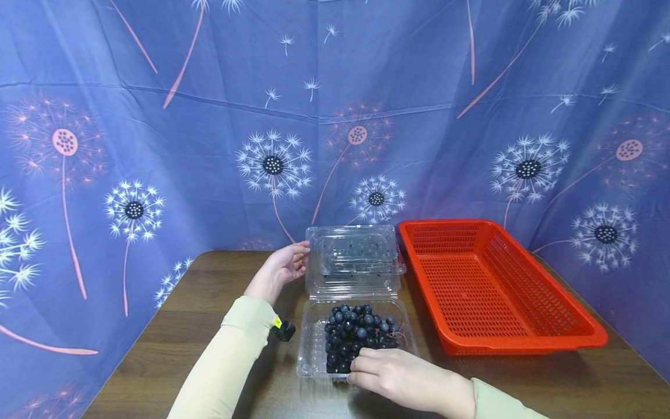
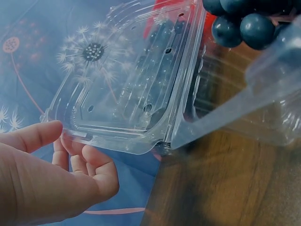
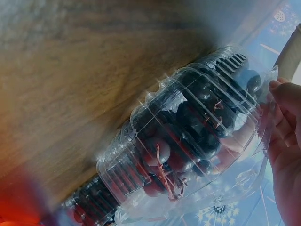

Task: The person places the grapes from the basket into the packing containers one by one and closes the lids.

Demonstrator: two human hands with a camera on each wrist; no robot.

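A clear plastic clamshell box (image 1: 312, 352) lies on the table with its lid (image 1: 356, 286) raised at the back. Dark grapes (image 1: 348, 329) are heaped in the base, and brown stems (image 3: 167, 181) show through its side in the right wrist view. My left hand (image 1: 282, 266) pinches the left edge of the lid between thumb and fingers. At the near side of the base, my right hand (image 1: 403, 375) grips the rim, thumb outside and fingertips inside by the grapes. The right hand's own fingers partly hide the front right corner.
A red slotted plastic basket (image 1: 450, 285) stands to the right, close beside the box. The wooden table (image 1: 183, 326) backs onto a blue dandelion-print cloth (image 1: 209, 145). A small black device (image 1: 284, 331) with a yellow tag sits at the left cuff.
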